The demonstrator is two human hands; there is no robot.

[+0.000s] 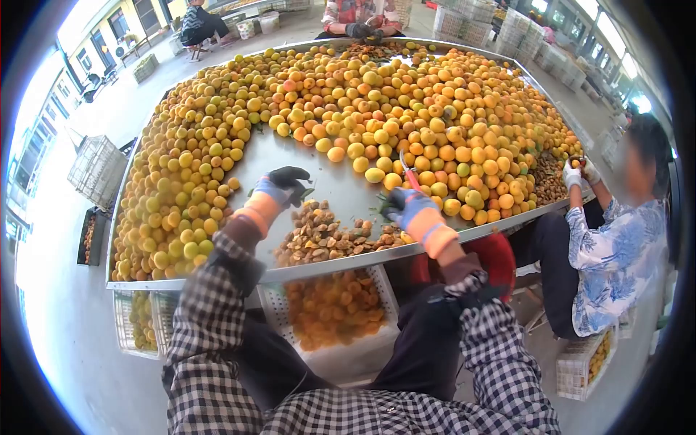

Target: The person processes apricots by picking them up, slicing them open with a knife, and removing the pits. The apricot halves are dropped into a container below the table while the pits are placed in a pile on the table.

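Observation:
My left hand (281, 190), in a grey-and-orange glove, is over the bare metal of the sorting table (254, 156), just above a heap of brown fruit stones (326, 235). Its fingers are apart, with no fruit visible in them; a bit of green leaf shows beside the fingertips. My right hand (415, 209), gloved alike, is closed around a red-handled cutting tool (411, 178) with a thin curved metal tip pointing away from me. Yellow-orange apricots (435, 152) lie close around that tip. Some green leaf shows left of the right hand.
Below the table edge a white crate (272, 304) holds halved orange fruit (337, 308), with a red bucket (500, 264) to its right. A co-worker (616, 232) sits at the right; another person (362, 18) works at the far side. Crates (98, 170) stand around.

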